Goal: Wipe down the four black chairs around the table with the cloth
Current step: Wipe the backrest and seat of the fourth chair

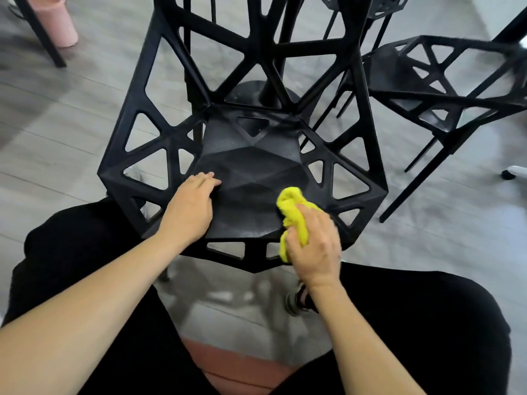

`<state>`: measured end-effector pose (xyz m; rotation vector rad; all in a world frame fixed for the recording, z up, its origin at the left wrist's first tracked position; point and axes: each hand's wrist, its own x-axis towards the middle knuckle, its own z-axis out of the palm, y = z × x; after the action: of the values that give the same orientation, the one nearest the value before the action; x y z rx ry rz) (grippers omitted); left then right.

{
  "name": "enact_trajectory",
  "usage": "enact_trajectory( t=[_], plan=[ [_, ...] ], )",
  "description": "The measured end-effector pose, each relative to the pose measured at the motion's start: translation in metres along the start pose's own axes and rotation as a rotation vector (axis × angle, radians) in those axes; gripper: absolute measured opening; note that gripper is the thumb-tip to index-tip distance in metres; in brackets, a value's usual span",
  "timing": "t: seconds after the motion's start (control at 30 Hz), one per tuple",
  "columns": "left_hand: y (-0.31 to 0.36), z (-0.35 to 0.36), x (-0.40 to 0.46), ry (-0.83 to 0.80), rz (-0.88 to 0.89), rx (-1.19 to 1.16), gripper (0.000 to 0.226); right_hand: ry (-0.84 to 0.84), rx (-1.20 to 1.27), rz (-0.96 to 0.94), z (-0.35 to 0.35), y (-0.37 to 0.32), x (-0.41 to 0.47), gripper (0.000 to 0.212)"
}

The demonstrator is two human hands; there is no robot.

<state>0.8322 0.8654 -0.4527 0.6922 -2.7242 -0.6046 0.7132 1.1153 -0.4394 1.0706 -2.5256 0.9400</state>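
Now right hand (312, 249) grip tight around bunched yellow cloth (293, 212) on black chair (251, 178), left hand (189, 206) flat.

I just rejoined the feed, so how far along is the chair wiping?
Nothing shows as finished: no chair looks visibly wiped. In hand: the right hand grips the yellow cloth on the near chair seat's front right, while the left hand rests on the seat. Left: a second chair stands untouched to the right; the others are barely in view.
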Motion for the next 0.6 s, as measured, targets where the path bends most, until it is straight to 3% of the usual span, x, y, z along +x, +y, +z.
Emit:
enact_trajectory(
  t=[0.07, 0.13, 0.2, 0.3, 0.37, 0.47, 0.5, 0.6],
  plan=[
    [0.003, 0.001, -0.002, 0.013, -0.005, -0.016, 0.047, 0.102, -0.031, 0.24, -0.014, 0.029, 0.009, 0.048],
    [0.007, 0.002, -0.003, 0.005, -0.011, -0.028, 0.047, 0.16, -0.061, 0.353, -0.01, 0.022, 0.007, 0.046],
    [0.008, -0.003, -0.001, -0.052, -0.047, -0.075, 0.052, 0.157, -0.037, 0.284, 0.004, -0.008, -0.004, 0.045],
    [0.006, -0.028, 0.003, -0.171, -0.107, -0.225, 0.063, 0.077, 0.039, 0.027, 0.035, -0.058, -0.024, 0.045],
    [0.003, -0.057, 0.0, -0.05, -0.098, -0.234, 0.062, 0.035, 0.029, -0.045, 0.054, -0.093, -0.032, 0.045],
    [-0.019, -0.099, -0.001, 0.365, -0.128, -0.037, 0.054, -0.03, -0.003, -0.102, 0.079, -0.144, -0.042, 0.046],
    [-0.029, -0.11, 0.001, 0.433, -0.195, -0.007, 0.055, -0.051, -0.012, -0.109, 0.086, -0.156, -0.043, 0.046],
    [-0.053, -0.123, 0.007, 0.374, -0.419, -0.133, 0.05, -0.073, -0.06, -0.113, 0.099, -0.174, -0.04, 0.047]
  ],
)
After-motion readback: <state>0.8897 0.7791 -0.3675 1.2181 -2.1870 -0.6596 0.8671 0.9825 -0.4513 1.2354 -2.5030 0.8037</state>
